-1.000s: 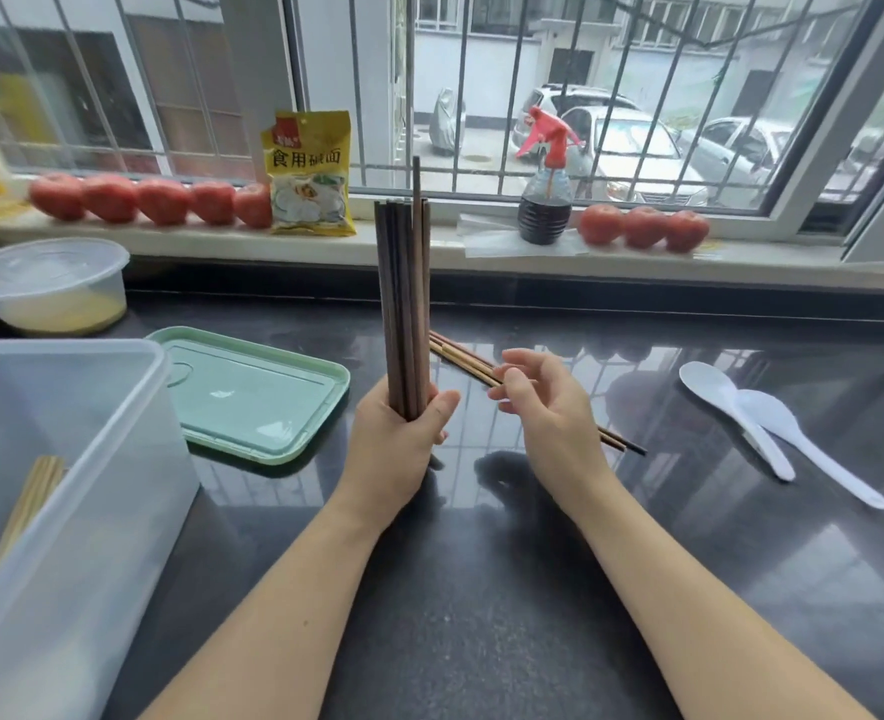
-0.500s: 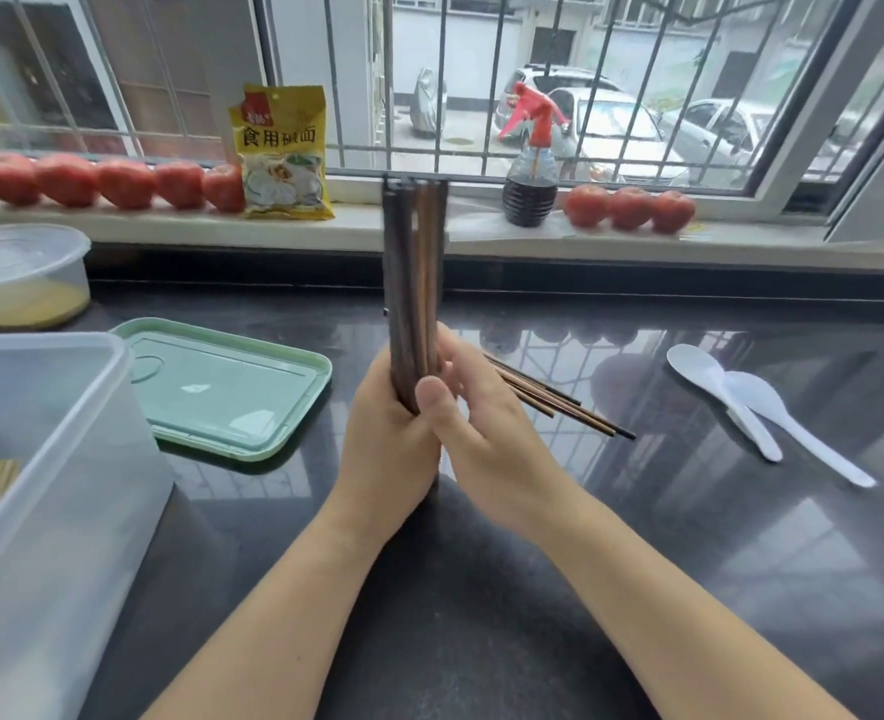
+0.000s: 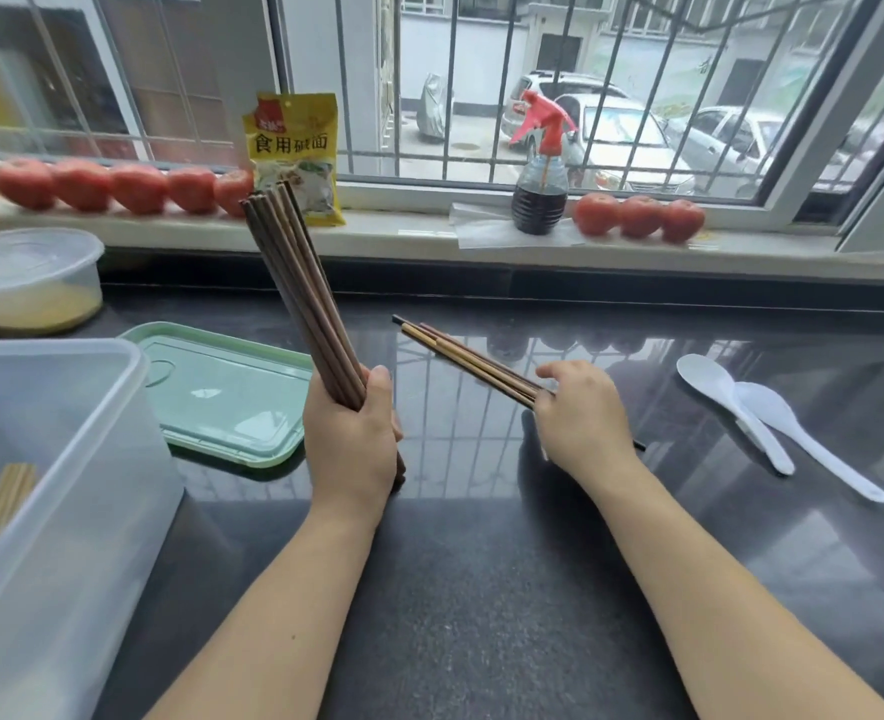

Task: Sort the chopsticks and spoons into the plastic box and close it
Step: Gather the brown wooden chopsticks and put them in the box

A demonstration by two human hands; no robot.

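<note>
My left hand grips a bundle of dark brown chopsticks, tilted up and to the left, with its lower ends near the black counter. My right hand lies over a second, smaller set of brown chopsticks on the counter, fingers curled round their near ends. Two white plastic spoons lie side by side at the right. The clear plastic box stands at the left with pale chopsticks inside. Its green lid lies flat behind the left hand.
A round lidded tub with yellow contents sits at the far left. On the window sill are tomatoes, a yellow packet and a spray bottle of dark liquid. The counter is black and glossy.
My right hand left the upright bundle and moved right onto the chopsticks lying on the counter. The bundle in my left hand tipped from vertical to leaning left.
</note>
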